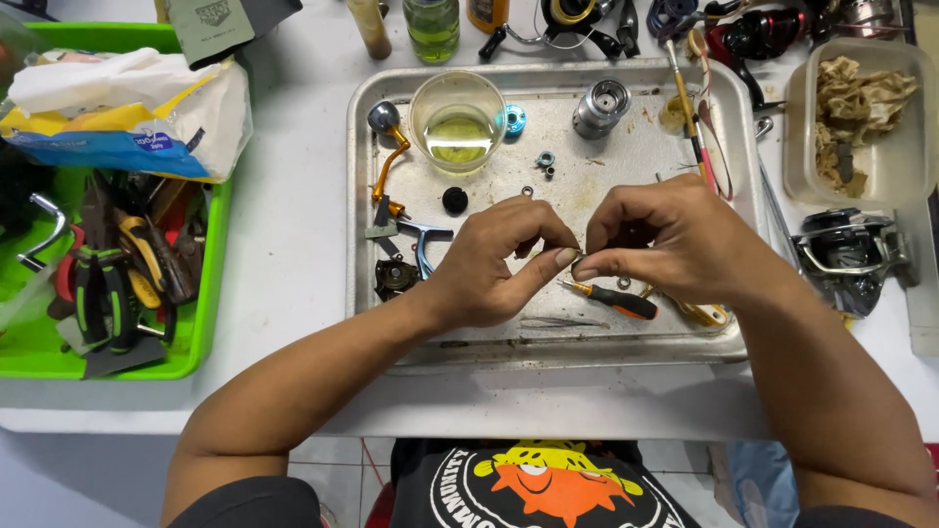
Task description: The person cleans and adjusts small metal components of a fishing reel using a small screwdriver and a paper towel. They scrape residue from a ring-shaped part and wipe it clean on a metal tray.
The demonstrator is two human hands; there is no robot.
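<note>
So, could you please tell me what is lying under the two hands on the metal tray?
Under the right hand and left hand, a small orange-handled screwdriver lies on the metal tray, with tweezers beside it. A yellowish item by the right wrist is mostly covered.

Two hands, left (489,269) and right (675,244), meet over one metal tray (391,323). On the tray: one glass bowl (457,117), one silver spool (600,106), one small screwdriver (611,300). One green bin (201,332) and one clear plastic tub (905,166) sit beside it.
</note>
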